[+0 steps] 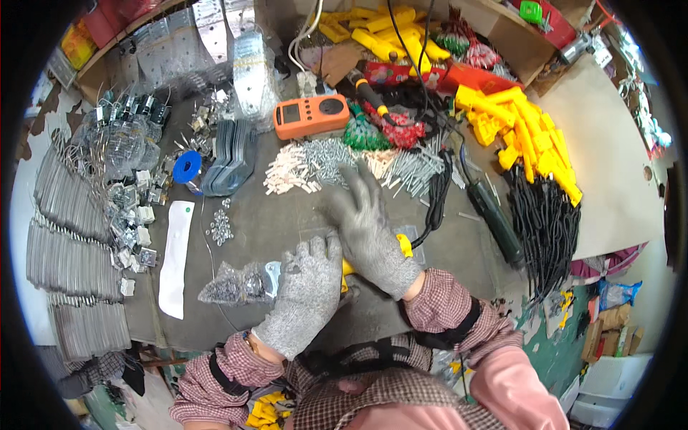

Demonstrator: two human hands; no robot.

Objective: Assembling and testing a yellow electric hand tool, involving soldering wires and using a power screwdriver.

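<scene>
Head view: left hand (304, 294) lies flat and open over a bag of screws (233, 284) near the bench's (287, 222) front edge; right hand (369, 233) spreads open over a yellow part (405, 246). The bag looks floppy, heavy and slippery; best pinched at its neck

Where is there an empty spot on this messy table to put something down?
Bare grey table shows between the long white strip and the right hand, below the white wall plugs. The tan board on the right is mostly bare. It is crowded along the back and left, around the orange meter and metal brackets.
</scene>
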